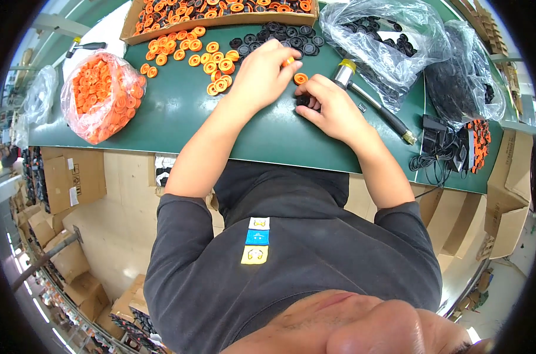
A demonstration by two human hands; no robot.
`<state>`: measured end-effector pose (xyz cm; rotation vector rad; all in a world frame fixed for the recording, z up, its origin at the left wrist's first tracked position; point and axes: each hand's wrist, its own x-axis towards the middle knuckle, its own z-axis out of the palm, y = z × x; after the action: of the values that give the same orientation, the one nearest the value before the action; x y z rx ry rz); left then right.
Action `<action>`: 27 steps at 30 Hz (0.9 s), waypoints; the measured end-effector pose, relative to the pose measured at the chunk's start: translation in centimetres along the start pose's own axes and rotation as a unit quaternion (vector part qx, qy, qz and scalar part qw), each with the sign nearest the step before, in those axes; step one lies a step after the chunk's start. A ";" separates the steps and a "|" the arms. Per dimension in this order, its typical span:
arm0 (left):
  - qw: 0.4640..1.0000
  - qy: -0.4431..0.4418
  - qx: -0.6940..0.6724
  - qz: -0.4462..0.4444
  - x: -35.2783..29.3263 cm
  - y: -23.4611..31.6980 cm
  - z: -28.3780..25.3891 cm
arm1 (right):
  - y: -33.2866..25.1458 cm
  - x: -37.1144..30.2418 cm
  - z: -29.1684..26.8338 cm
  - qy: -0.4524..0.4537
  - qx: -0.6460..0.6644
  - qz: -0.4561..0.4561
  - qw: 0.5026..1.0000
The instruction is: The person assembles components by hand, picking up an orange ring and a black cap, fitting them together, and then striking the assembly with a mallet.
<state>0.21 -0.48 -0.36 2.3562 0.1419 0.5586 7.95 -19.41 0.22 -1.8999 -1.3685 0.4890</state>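
Above the green table, my left hand (pixel 261 75) is closed on a small orange round plastic piece (pixel 288 61) at its fingertips. To its right, my right hand (pixel 334 108) has its fingers curled around a black round plastic piece (pixel 304 100), low over the tabletop. Between the hands lies an orange ring-shaped piece (pixel 301 78). Loose orange pieces (pixel 211 66) spread to the left of my left hand, and a heap of black discs (pixel 303 40) sits just beyond it. A mallet (pixel 379 108) with a dark handle rests beside my right hand.
An open cardboard box (pixel 188 28) of orange and black pieces stands at the back. At left is a clear bag of orange pieces (pixel 97 94); at right, bags of black pieces (pixel 392 44). A black adapter with cables (pixel 439 144) lies near the right edge.
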 end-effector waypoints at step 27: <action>0.863 -0.072 -0.494 -0.076 0.3 0.4 -0.4 | 0.9 0.6 -0.1 0.230 0.398 -0.006 0.888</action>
<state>0.33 -0.43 0.26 1.3521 -0.0332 0.2633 8.79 -19.03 -0.33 -1.2091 -0.6953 0.4580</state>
